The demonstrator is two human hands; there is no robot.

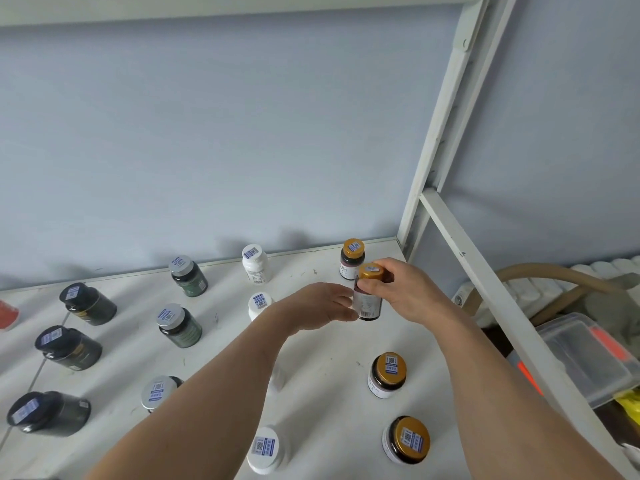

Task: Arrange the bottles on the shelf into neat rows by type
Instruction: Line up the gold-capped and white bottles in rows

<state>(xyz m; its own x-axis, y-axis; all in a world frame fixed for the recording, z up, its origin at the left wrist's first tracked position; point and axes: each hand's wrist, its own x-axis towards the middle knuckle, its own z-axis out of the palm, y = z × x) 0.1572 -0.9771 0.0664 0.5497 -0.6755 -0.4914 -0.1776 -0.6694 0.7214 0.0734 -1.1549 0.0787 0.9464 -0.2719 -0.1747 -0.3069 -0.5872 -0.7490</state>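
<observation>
On the white shelf (318, 393) bottles stand in columns. At the right, my right hand (405, 292) grips a gold-capped dark bottle (369, 299) near its cap, and my left hand (318, 306) holds its lower body from the left. Three more gold-capped bottles stand in that column: one behind (352, 258), two nearer (387, 375) (406, 439). White bottles (255, 264) (259, 304) (266, 450) form the column left of it, partly behind my left arm. Grey-capped green bottles (188, 276) (179, 325) (157, 393) and black bottles (87, 303) (68, 348) (48, 414) stand further left.
A red-orange item (7, 314) shows at the left edge. The white shelf post (446, 126) and a slanted side rail (502, 299) bound the shelf on the right. Beyond the rail lie a clear plastic box (585, 355) and a tan hose (540, 271). A blue-grey wall is behind.
</observation>
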